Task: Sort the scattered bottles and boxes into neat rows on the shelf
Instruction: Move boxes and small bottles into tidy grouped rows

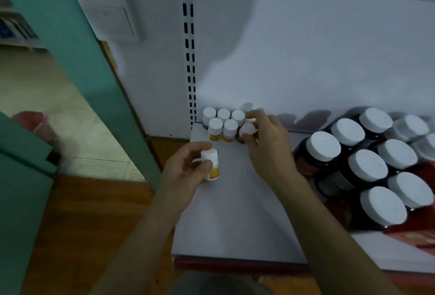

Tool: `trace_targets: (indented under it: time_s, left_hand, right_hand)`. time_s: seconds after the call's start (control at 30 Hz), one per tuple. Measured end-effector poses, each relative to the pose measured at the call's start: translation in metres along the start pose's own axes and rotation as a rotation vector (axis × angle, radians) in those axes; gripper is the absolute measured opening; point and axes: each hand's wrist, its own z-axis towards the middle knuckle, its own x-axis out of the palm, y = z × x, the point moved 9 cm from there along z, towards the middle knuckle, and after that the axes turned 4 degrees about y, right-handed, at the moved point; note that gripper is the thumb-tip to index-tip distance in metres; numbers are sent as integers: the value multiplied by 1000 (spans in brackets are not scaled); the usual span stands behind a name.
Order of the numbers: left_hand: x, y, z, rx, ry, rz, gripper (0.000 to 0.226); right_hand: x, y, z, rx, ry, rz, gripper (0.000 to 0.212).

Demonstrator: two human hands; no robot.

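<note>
Small bottle, upright at the left edge of the shelf, gripped by left hand. Right hand pinches a second bottle, just beside five grouped bottles at the back corner.

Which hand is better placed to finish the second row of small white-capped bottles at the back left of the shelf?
The right hand. The small white-capped bottle it grips is right beside the two-bottle row; the left hand holds its yellow-labelled white bottle nearer the front.
</note>
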Motion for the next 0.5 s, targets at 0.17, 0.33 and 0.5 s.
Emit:
trace_targets:
  time_s: [0.17, 0.33, 0.5]
  left_hand:
    - [-2, 4, -2, 1, 23, -4, 36]
    - [-4, 8, -1, -9, 16, 7, 37]
    - [6, -1, -3, 36, 96, -76, 34]
  right_hand:
    - [0, 0, -2, -1, -66, -11, 24]
    - [-4, 1, -14, -20, -109, 96, 31]
    - [-18, 14, -50, -85, -140, 332, 20]
